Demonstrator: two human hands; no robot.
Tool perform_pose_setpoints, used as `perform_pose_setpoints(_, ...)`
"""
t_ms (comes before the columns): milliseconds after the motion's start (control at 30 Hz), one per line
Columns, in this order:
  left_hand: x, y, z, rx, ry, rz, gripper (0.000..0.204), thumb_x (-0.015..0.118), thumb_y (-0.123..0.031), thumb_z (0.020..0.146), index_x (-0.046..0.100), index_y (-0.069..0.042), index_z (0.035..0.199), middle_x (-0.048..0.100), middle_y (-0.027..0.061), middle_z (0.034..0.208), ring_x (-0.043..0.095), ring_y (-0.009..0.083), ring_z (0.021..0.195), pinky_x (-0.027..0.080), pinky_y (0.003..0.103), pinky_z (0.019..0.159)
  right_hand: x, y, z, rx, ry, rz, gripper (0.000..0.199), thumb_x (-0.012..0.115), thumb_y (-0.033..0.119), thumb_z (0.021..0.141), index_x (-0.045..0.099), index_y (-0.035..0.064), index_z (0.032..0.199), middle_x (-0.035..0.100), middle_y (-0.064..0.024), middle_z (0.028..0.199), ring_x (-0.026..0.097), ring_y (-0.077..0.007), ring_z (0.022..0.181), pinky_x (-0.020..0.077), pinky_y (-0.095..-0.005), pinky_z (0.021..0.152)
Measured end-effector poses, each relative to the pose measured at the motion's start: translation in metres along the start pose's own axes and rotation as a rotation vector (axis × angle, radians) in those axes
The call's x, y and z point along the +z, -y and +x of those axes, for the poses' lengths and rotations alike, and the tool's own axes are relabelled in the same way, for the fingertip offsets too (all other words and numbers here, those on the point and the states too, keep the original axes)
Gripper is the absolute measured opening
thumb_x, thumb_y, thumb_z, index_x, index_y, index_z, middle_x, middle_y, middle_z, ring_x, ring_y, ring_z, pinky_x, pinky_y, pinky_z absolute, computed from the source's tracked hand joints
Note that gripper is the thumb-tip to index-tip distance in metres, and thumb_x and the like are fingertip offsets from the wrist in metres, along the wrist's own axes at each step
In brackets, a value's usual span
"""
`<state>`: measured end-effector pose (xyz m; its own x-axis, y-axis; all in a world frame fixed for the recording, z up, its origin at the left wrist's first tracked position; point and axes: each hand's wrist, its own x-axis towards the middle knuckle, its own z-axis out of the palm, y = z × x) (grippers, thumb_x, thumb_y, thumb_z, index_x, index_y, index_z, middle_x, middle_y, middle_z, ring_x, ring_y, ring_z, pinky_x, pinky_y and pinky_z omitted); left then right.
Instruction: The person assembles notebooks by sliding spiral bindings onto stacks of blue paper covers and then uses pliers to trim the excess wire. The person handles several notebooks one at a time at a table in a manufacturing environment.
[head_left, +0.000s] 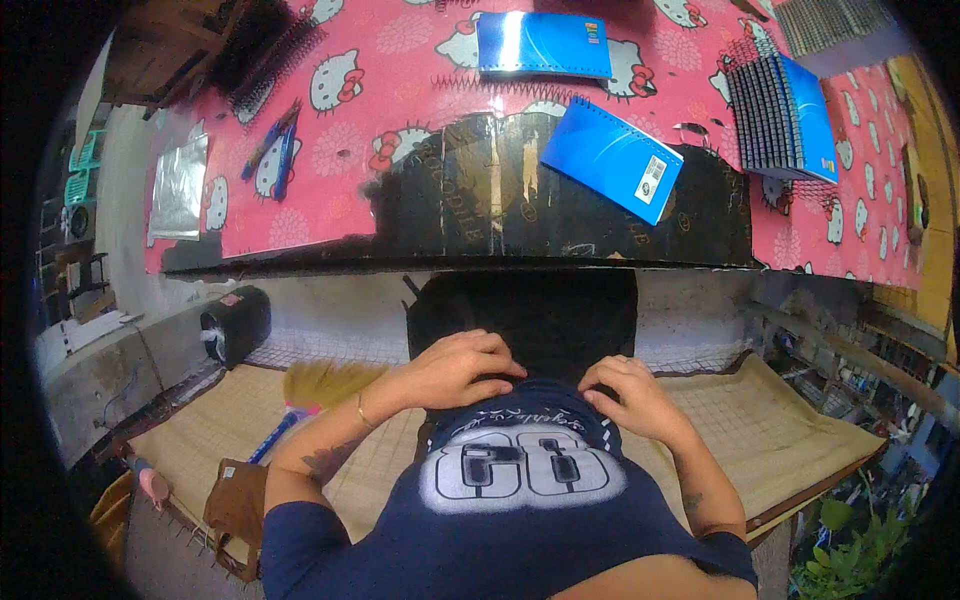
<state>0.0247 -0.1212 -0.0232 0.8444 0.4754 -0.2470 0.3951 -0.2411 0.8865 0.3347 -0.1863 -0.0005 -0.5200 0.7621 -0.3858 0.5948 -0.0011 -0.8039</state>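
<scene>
My left hand (465,368) is at my lap, its fingers bent against the bunched lower edge of my dark blue shirt (520,520). Across from it, my right hand (635,398) has its thumb and fingers closed on the other side of the same edge. Fabric lies gathered between the two hands, and some fingertips are hidden in its folds. On the table beyond, a blue spiral notebook (612,160) lies tilted at the near edge. A second blue notebook (543,45) rests farther back, with a loose spiral wire coil (500,86) in front of it.
The pink patterned table cover (330,215) is torn, baring black board. At right stands a row of spiral-bound notebooks (785,115); at left lie pliers (275,150), a silvery sheet (180,190) and dark coils (262,75). A broom (310,395) lies on the bench (780,430) beside me.
</scene>
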Motion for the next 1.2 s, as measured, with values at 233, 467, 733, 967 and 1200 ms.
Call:
perform_pose_setpoints(233,-0.012,-0.013,-0.026,-0.003,0.127,-0.424,0.015,0.066,-0.011,0.090,0.071,-0.004,0.102,0.068,0.0123,0.092,0.066,0.0301,0.090,0.053,0.039,0.077,-0.005,0.013,-0.013,0.200,0.149,0.339,0.012,0.067,0.013,0.091,0.066,0.0041,0.100,0.066,-0.0125,0.100,0.066,-0.0274,0.082,0.0516,-0.0377,0.070)
perform_pose_setpoints(467,0.009,-0.009,0.020,0.016,-0.013,-0.046,0.024,0.066,-0.021,0.093,0.070,-0.002,0.107,0.068,0.0150,0.092,0.066,0.0343,0.093,0.052,0.044,0.083,0.012,-0.010,0.001,0.107,0.038,0.051,0.030,0.071,0.025,0.090,0.070,0.0071,0.113,0.070,-0.0108,0.103,0.065,-0.0275,0.092,0.0491,-0.0399,0.083)
perform_pose_setpoints(733,0.009,0.005,0.049,0.010,0.238,0.031,0.038,0.070,-0.035,0.092,0.071,-0.002,0.111,0.067,0.0162,0.101,0.064,0.0349,0.102,0.052,0.044,0.086,0.003,-0.025,0.015,0.063,0.182,0.036,0.035,0.075,0.029,0.086,0.072,0.0107,0.116,0.071,-0.0088,0.105,0.064,-0.0270,0.101,0.0445,-0.0385,0.094)
perform_pose_setpoints(967,0.003,0.005,0.038,-0.092,0.244,0.074,0.036,0.069,-0.034,0.093,0.071,-0.003,0.110,0.067,0.0173,0.103,0.065,0.0363,0.100,0.052,0.046,0.085,0.015,-0.027,0.027,0.063,0.145,0.183,0.036,0.077,0.025,0.085,0.071,0.0075,0.115,0.070,-0.0127,0.099,0.063,-0.0292,0.101,0.0461,-0.0405,0.091)
perform_pose_setpoints(1200,0.006,0.005,0.017,-0.159,0.137,0.083,0.032,0.068,-0.031,0.093,0.070,-0.003,0.108,0.067,0.0170,0.099,0.066,0.0372,0.095,0.052,0.046,0.081,0.026,-0.024,0.031,0.040,0.120,0.152,0.035,0.072,0.021,0.089,0.067,0.0063,0.120,0.067,-0.0140,0.101,0.061,-0.0313,0.099,0.0468,-0.0412,0.089)
